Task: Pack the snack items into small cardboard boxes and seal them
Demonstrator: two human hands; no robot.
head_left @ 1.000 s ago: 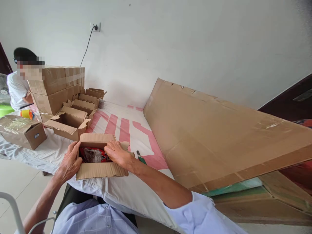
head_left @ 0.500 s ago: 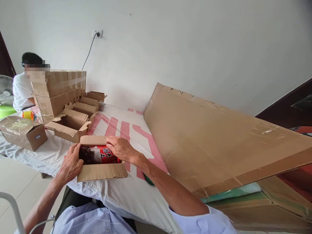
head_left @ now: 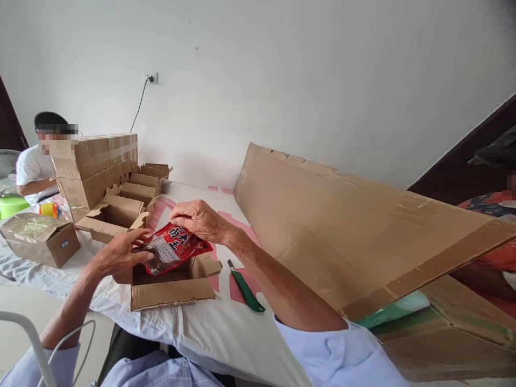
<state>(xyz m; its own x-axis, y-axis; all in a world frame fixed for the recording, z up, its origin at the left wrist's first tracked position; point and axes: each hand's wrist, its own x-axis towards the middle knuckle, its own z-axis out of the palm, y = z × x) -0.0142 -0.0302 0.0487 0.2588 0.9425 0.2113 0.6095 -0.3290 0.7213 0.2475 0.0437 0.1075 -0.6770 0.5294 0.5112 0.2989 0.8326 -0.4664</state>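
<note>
A red plastic food packet (head_left: pixel 171 246) with black lettering and a pale label is tilted above the open cardboard box (head_left: pixel 173 293). My right hand (head_left: pixel 203 221) pinches the packet's upper edge, fingers closed. At its left end, my left hand (head_left: pixel 121 252) has the packet between thumb and fingers. The box stands on the cloth-covered table with its flaps spread; the packet hides part of its inside. Right of the box lies a green-handled tool (head_left: pixel 246 290) with a dark narrow tip, perhaps a knife.
Several open boxes (head_left: pixel 121 210) line up beyond my left hand, beside stacked taped cartons (head_left: pixel 92 161). A closed box (head_left: pixel 40 239) sits at the left. One large cardboard sheet (head_left: pixel 322 231) leans on the right. A person (head_left: pixel 34 172) sits far left; another is partly visible at the right edge.
The packet has come up out of the box, lifted by my right hand. My left hand has shifted from the box's side to the packet. The green-handled tool now shows fully.
</note>
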